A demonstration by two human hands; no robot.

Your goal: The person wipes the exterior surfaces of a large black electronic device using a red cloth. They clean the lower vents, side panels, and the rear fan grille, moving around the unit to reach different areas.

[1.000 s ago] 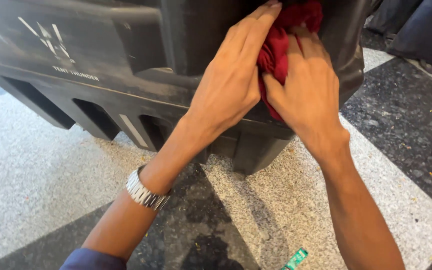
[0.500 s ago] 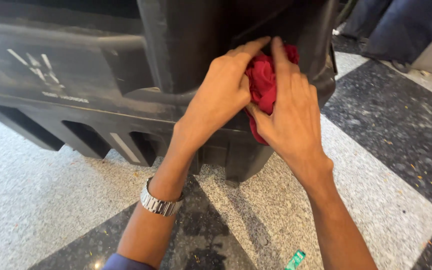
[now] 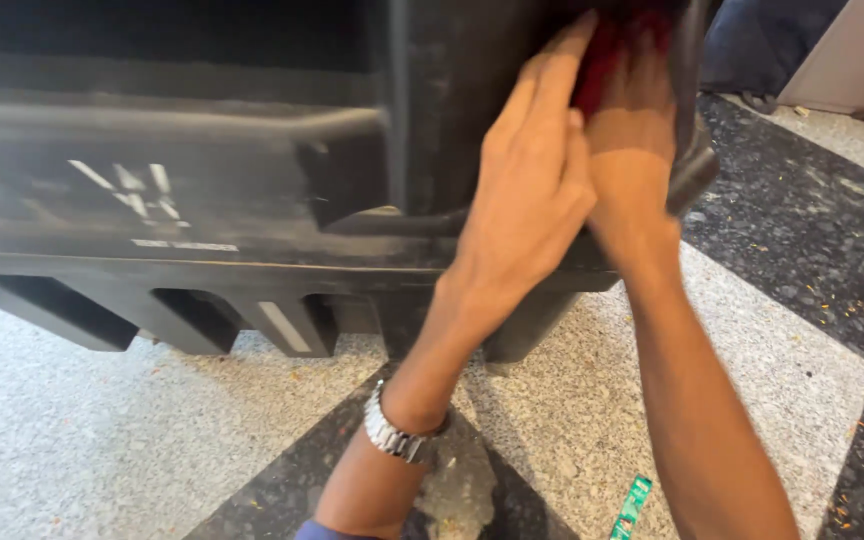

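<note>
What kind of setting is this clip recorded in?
Probably an indoor hall or lobby, though I can't be sure: polished speckled stone floor with black inlay bands, and a large black moulded plastic unit that both hands wipe with a red cloth.

Head-worn view, close, downward, floorward.

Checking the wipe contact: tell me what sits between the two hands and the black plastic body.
In the head view, a red cloth lies pressed between the left hand and right hand and the black plastic body; only part of it shows.
</note>
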